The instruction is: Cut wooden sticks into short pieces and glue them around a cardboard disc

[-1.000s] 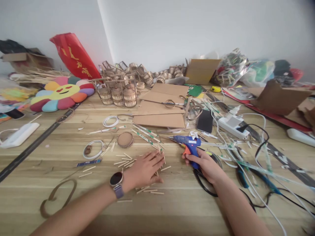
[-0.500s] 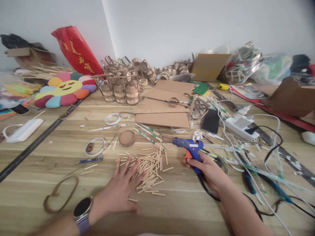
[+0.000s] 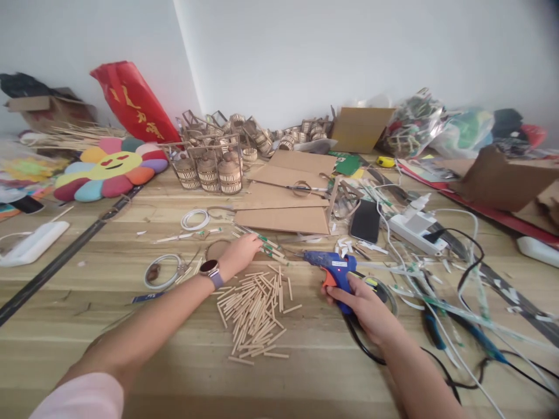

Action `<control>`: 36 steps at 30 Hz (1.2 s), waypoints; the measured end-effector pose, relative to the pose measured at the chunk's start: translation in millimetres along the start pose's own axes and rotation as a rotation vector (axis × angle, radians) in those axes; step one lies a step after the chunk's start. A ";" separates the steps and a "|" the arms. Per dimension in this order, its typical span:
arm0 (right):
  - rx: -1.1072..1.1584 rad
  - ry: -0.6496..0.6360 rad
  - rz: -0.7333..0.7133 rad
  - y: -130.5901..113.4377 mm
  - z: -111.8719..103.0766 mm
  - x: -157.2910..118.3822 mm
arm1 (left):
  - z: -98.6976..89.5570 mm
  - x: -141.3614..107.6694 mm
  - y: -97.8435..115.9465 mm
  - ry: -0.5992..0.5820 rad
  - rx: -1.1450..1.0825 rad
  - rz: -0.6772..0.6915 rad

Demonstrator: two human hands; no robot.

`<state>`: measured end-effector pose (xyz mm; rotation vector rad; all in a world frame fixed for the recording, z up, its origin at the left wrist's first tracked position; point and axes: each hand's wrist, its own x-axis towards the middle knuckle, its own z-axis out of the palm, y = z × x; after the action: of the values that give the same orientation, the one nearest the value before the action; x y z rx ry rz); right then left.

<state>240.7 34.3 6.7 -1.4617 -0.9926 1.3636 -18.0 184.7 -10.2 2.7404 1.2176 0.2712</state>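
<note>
My right hand [image 3: 364, 302] is wrapped around the handle of a blue hot glue gun [image 3: 334, 265], its orange trigger under my fingers and its nozzle pointing left. My left hand [image 3: 242, 253] reaches forward with bent fingers drawn together, over several thin sticks with green-and-white wrapping [image 3: 273, 250]. What those fingertips grip is hidden. Beneath my left wrist, a round brown disc [image 3: 216, 250] is partly covered. A heap of short wooden sticks [image 3: 255, 311] lies between my two forearms.
Cardboard sheets [image 3: 283, 218] lie ahead, with small slatted barrels in a frame [image 3: 209, 171] behind left. A black phone [image 3: 365, 221], a white power strip [image 3: 417, 233], pliers [image 3: 471, 331] and tangled cables crowd the right. A white cable ring [image 3: 163, 272] sits left.
My left hand has moved forward from the spread-fingered pose over the stick heap to the wrapped sticks, and its fingers have drawn in. My right hand still holds the glue gun.
</note>
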 end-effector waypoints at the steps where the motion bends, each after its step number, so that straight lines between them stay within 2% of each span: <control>1: -0.010 -0.009 -0.008 0.2 0.0 0.1 | 1.8 8.2 -1.1 -0.003 0.017 -0.034; 6: -0.032 -0.008 -0.014 1.7 -1.3 0.8 | 8.1 38.8 7.1 0.009 0.068 -0.226; 9: -0.042 -0.003 -0.021 3.2 -2.8 1.1 | 6.6 39.1 15.0 0.025 0.064 -0.257; 12: -0.042 0.008 -0.018 4.1 -3.5 0.9 | 1.4 21.5 26.0 0.035 0.029 -0.174; 17: -0.070 0.028 -0.007 3.8 -1.8 0.5 | -3.9 -9.8 53.0 -0.085 -0.051 0.138; 20: -0.062 0.014 -0.017 3.3 -0.7 0.7 | -1.5 -12.2 65.9 -0.129 -0.036 0.211; 24: -0.034 0.014 -0.025 3.3 -1.7 0.7 | 1.0 -2.9 74.1 -0.130 -0.013 0.225; 29: 0.044 0.048 -0.029 -0.9 -6.3 -0.8 | -3.8 20.2 82.5 -0.081 -0.080 0.166; 32: 0.130 0.103 -0.044 -5.4 -10.5 -1.2 | -10.8 27.2 88.5 -0.021 -0.247 0.171; 34: 0.163 0.151 -0.061 -7.4 -13.9 -0.4 | -17.2 19.4 87.2 0.050 -0.443 0.159; 36: 0.183 0.196 -0.073 -8.2 -16.9 0.9 | -23.7 -1.1 77.8 0.128 -0.475 0.065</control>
<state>257.7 36.2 14.4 -1.3779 -0.7676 1.1999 32.2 133.2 27.7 2.3769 0.9397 0.6581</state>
